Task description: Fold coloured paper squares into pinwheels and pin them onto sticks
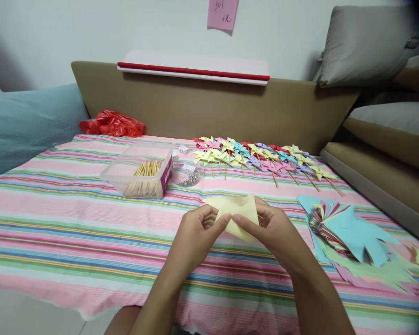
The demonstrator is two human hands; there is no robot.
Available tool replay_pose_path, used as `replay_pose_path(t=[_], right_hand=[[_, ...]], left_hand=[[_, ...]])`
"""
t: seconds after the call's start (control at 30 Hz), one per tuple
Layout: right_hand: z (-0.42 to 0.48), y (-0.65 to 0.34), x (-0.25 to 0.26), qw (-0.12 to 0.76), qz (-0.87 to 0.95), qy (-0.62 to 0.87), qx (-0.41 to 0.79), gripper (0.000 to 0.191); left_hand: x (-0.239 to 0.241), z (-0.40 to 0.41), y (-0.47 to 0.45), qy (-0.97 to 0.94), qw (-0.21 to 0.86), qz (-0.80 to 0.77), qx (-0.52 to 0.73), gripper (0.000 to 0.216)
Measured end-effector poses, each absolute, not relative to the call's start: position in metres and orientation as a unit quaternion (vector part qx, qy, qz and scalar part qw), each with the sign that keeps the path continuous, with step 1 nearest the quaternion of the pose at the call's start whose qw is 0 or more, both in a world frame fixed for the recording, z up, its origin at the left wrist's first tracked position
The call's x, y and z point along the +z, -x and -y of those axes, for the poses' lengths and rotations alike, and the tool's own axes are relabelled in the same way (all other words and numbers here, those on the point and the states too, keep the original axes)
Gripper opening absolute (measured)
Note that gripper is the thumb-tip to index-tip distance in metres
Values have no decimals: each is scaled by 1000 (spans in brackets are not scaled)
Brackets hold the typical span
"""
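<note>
A pale yellow sheet of paper [242, 208] is held up between both hands over the striped cloth. My left hand [200, 232] pinches its left side, thumb on the near face and fingers curled behind. My right hand [270, 230] grips the right side the same way, and the two thumb tips nearly meet at the middle of the paper. Parts of the fingers are hidden behind the sheet. To the right of my right hand lies a pile of cut colored paper [359, 232], with light blue on top.
Several paper pinwheels on sticks [254, 156] lie at the back. A clear plastic box [117, 170] holds wooden sticks [145, 179]; beside it sits a small bag of metal pieces [190, 178]. A red plastic bag [113, 124] rests at the back left. Cushions [387, 116] stand on the right.
</note>
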State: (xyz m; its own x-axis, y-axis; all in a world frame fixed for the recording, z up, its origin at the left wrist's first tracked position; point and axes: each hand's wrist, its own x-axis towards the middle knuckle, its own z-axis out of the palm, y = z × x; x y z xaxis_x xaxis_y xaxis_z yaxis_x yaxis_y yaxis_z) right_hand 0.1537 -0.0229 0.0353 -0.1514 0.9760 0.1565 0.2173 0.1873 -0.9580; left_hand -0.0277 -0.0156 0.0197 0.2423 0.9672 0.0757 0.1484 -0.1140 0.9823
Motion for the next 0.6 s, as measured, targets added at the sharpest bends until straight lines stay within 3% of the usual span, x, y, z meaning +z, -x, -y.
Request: replay_pose_path(t=[0.23, 0.33, 0.43, 0.5, 0.6], right_hand=[[24, -154, 30, 434, 619, 487, 437, 27], [22, -142, 25, 527, 503, 486, 482, 31], [20, -124, 20, 642, 351, 436, 524, 37], [20, -111, 20, 678, 307, 404, 533, 39], [21, -93, 19, 696, 290, 377, 537, 39]], left_hand=[[20, 15, 29, -620, 492, -443, 421, 34], [22, 14, 27, -554, 550, -396, 483, 24], [24, 15, 22, -482, 594, -373, 525, 42], [25, 16, 16, -464, 605, -372, 529, 46], [26, 20, 6, -439, 600, -371, 557, 37]])
